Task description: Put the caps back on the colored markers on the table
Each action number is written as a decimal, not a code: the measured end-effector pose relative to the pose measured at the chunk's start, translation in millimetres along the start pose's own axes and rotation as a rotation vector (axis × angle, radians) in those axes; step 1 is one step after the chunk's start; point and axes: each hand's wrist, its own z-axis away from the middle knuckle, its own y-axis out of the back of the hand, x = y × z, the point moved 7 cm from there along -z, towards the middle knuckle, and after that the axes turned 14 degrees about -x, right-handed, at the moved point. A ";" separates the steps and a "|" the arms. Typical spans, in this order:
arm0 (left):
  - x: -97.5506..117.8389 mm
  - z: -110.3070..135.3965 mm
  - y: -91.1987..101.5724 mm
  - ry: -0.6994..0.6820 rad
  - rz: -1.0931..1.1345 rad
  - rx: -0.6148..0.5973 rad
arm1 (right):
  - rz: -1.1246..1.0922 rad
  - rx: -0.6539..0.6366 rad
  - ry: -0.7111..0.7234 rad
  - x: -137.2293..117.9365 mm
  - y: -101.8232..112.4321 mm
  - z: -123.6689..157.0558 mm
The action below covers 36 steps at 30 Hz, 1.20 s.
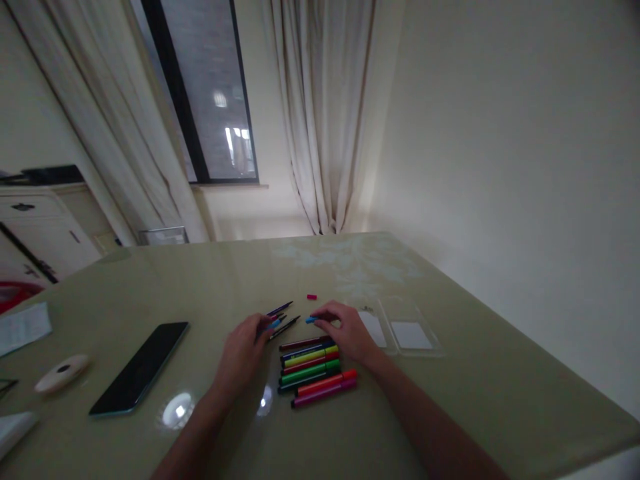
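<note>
My left hand [244, 352] is closed round an uncapped blue marker [275, 324], tip pointing right. Opposite it, my right hand [349, 328] pinches a small blue marker cap [311, 320], held apart from the marker's tip. Other uncapped markers with dark tips lie beside the left fingers, among them a dark purple marker [279, 309] and a black marker [286, 328]. Below the hands is a row of several capped markers, including a green marker [309, 372] and a magenta marker [324, 394]. A loose red cap [311, 297] rests beyond both hands.
An opened clear plastic case [438, 344] with white inserts lies right of my right hand. On the left are a black phone [141, 368], a pale oval object [62, 374] and some paper [25, 328]. A wall borders the table [480, 400] on the right.
</note>
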 end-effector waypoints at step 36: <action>51.5 10.8 -20.6 -0.275 0.205 -0.039 | 0.008 -0.021 0.061 -15.4 -4.7 1.8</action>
